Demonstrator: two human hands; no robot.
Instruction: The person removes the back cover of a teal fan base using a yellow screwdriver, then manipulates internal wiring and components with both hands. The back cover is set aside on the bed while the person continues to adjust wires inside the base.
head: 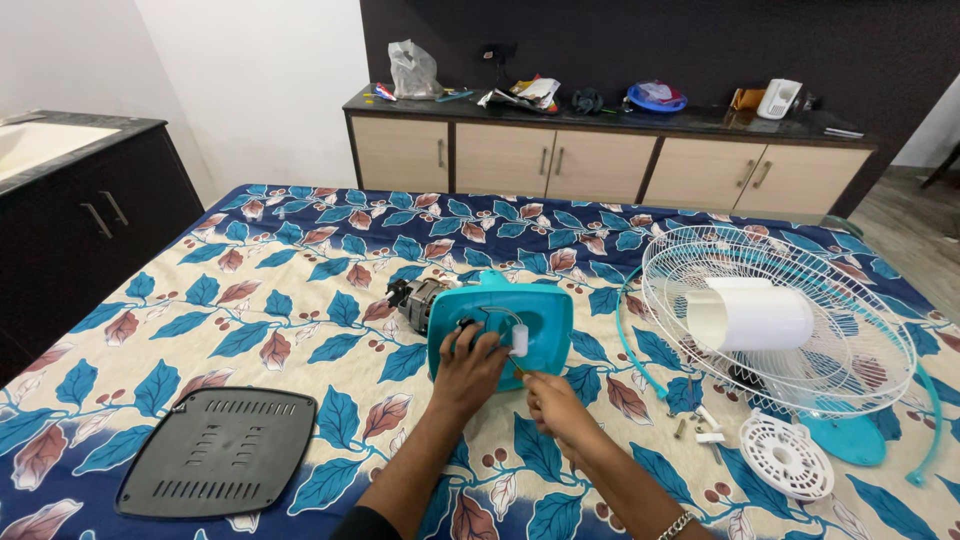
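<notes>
A teal fan base housing (pixel 545 315) lies on the leaf-patterned bedsheet (pixel 280 260), with the fan motor (pixel 418 298) just behind its left side. My left hand (pixel 470 368) rests on the housing's front, fingers by a black opening. My right hand (pixel 545 395) holds a thin screwdriver-like tool, its tip by a small white cylindrical part (pixel 520 340) wired inside the housing.
A black vented base plate (pixel 215 450) lies at front left. A white fan grille (pixel 790 310) with a white motor cover (pixel 750 318), a round white cap (pixel 788 458), teal ring (pixel 930 420) and small screws (pixel 690 425) sit at right. A cluttered cabinet (pixel 600 150) stands behind.
</notes>
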